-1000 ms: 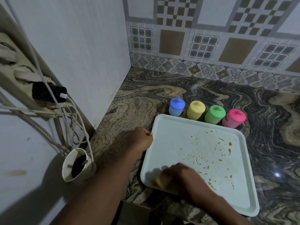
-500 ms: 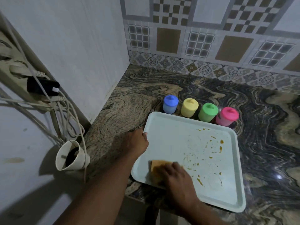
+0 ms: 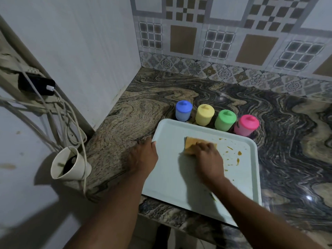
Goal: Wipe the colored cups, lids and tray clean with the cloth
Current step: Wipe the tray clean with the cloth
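A pale tray (image 3: 168,177) lies on the marbled counter, its near edge overhanging the counter's front. My right hand (image 3: 208,159) holds an orange-yellow cloth (image 3: 190,144) pressed onto the tray's far middle. Orange-brown stains (image 3: 239,153) spot the tray just right of the cloth. My left hand (image 3: 143,157) grips the tray's left rim. Behind the tray's far edge stand lidded cups in a row: blue (image 3: 183,113), yellow (image 3: 204,115), green (image 3: 225,120) and pink (image 3: 246,125).
A white paper cup (image 3: 70,164) tilts at the counter's left edge under hanging cables (image 3: 71,123) and a black charger (image 3: 36,84). A white wall panel bounds the left, a tiled wall (image 3: 215,42) the back. Bare counter (image 3: 287,141) stretches to the right.
My right hand has swept the cloth from the tray's near left corner up to its far middle. The stains in the tray's middle are gone. My left hand stays on the rim.
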The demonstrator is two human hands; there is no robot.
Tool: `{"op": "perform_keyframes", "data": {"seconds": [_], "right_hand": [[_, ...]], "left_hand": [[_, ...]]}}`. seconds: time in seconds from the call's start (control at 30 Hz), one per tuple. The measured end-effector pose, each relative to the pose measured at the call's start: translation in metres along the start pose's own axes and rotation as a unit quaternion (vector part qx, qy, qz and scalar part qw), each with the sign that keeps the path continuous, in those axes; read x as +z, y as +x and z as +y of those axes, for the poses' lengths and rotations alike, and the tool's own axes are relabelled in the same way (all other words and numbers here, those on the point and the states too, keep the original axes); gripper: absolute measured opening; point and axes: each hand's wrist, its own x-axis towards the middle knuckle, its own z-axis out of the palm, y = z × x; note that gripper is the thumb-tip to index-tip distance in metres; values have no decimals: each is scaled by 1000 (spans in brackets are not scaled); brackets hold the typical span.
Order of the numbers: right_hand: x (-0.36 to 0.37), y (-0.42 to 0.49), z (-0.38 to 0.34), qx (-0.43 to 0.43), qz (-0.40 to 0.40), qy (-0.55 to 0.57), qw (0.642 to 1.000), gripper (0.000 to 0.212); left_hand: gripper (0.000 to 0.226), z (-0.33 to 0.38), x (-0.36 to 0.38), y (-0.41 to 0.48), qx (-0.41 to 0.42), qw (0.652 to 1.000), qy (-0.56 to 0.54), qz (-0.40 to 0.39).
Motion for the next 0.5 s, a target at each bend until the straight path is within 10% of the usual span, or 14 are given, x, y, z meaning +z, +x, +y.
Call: {"op": "perform_keyframes", "data": {"seconds": [0.23, 0.5], "right_hand": [[-28, -134, -26, -108, -72, 115, 985, 43], [-46, 20, 62, 78, 47, 62, 994, 39]], "left_hand": [[37, 6, -5, -4, -14, 999, 28, -7], [37, 12, -8, -8, -29, 998, 53, -11]]}}
